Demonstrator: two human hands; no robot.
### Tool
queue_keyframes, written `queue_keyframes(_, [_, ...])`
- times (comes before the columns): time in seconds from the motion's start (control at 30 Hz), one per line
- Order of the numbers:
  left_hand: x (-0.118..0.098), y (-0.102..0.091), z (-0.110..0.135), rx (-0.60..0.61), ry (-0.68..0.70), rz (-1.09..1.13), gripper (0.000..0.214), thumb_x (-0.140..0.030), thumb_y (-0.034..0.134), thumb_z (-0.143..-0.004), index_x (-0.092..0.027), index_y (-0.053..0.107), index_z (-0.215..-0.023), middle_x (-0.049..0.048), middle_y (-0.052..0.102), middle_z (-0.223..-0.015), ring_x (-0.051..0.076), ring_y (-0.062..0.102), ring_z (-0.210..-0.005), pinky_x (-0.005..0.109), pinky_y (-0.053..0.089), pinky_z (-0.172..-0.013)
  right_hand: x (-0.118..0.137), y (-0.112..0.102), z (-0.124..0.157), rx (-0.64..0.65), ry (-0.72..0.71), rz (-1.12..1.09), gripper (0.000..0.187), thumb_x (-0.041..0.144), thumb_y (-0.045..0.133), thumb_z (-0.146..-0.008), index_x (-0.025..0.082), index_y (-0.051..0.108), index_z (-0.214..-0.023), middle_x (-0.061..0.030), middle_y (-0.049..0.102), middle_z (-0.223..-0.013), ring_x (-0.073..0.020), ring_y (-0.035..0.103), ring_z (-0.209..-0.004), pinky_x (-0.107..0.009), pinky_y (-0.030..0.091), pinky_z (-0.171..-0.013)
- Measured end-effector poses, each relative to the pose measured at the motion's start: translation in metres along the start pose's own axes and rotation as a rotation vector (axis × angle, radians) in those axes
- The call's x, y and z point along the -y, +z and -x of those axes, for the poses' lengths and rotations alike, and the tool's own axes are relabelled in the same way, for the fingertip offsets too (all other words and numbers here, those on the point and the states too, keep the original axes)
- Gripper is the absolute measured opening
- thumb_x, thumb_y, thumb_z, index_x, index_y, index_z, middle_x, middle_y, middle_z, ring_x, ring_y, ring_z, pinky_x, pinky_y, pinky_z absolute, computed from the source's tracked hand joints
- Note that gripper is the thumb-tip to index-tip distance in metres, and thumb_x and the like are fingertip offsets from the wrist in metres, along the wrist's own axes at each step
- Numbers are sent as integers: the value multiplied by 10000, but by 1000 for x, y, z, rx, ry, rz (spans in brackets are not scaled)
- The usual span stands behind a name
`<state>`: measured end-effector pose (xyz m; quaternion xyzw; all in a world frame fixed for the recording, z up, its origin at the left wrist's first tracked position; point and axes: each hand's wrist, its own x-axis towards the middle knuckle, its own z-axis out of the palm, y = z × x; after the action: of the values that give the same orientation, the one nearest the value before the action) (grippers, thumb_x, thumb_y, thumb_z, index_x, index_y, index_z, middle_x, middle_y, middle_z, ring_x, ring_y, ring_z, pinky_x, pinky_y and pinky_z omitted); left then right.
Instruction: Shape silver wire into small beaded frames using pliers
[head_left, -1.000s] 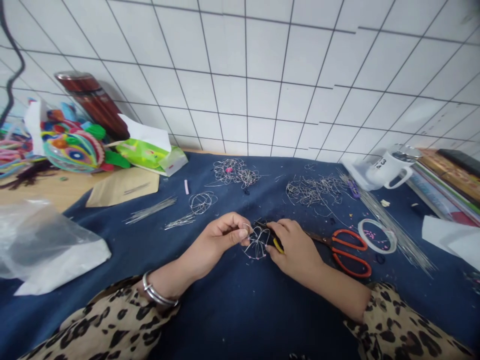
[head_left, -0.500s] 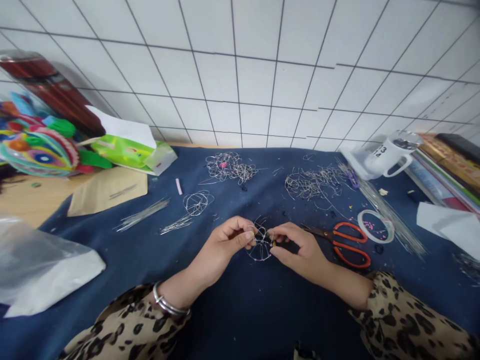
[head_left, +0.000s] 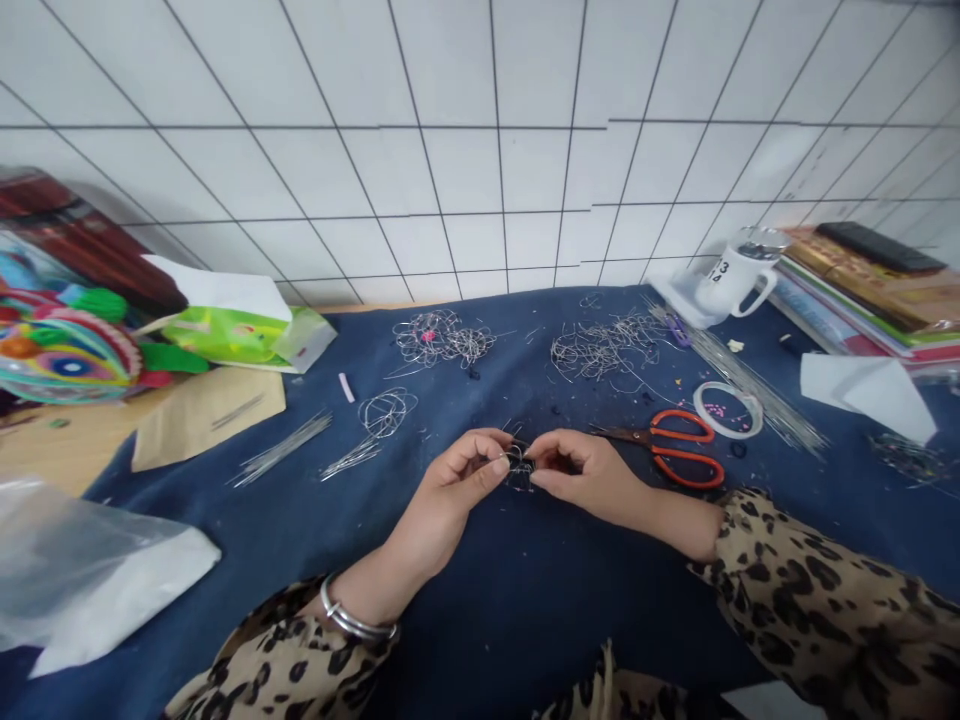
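Between my hands is a small round wire frame (head_left: 519, 472) of thin silvery wire, with tiny beads on it. My left hand (head_left: 469, 475) pinches its left side between thumb and fingers; a silver bangle circles that wrist. On the other side, my right hand (head_left: 581, 470) grips the frame with thumb and forefinger, the other fingers curled under. Fingertips cover much of the wire, so its full shape is hidden. Just right of my right hand lie orange-handled scissors (head_left: 686, 450), their blades partly behind it.
Tangled wire heaps (head_left: 607, 347) lie on the blue cloth (head_left: 480, 620) toward the tiled wall. Cut wires (head_left: 285, 448) and a plastic bag (head_left: 112, 570) are at left. A ring-shaped dish (head_left: 727, 410) with pink beads, a white mug (head_left: 739, 275) and books (head_left: 870, 290) stand right.
My hands have drawn closer together around the wire frame, which now shows less and appears tilted more edge-on. The whole view has shifted slightly.
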<state>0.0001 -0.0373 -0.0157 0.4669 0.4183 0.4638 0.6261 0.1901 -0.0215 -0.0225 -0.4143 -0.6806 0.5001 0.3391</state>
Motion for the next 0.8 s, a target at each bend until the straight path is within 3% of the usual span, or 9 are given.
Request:
queue_keyframes(0.17, [-1,-7,0,-55,115,-200,93,-227,597,-803,-160,571,-744,55,532,-1098,188,472,-1028,275,366,-854,-2,3,-2,-12,71,-117,223,276,602,-770,174,589,-967,29,541,-693,-74,487,-564,-203,405,-524])
queue_keyframes(0.3, [0,-11,-3,-125,195,-254,93,-237,580,-809,-163,563,-755,45,563,-984,170,516,-917,270,399,-790,-1,2,-3,8,152,-238,200,283,609,-773,155,577,-923,40,531,-623,-65,473,-513,-189,380,-482])
queue_keyframes(0.53, [1,-12,-1,-91,260,-403,71,-240,542,-848,-174,564,-863,25,590,-862,140,534,-789,261,417,-740,-2,-1,-5,35,168,-317,155,297,607,-790,164,574,-863,33,535,-671,-62,494,-542,-186,386,-503])
queue_keyframes(0.8, [3,-11,-2,-89,309,-447,61,-212,520,-861,-173,565,-874,31,615,-886,147,568,-821,270,437,-775,-5,0,-6,55,218,-312,213,316,570,-821,173,595,-977,35,541,-681,-52,497,-547,-187,404,-533])
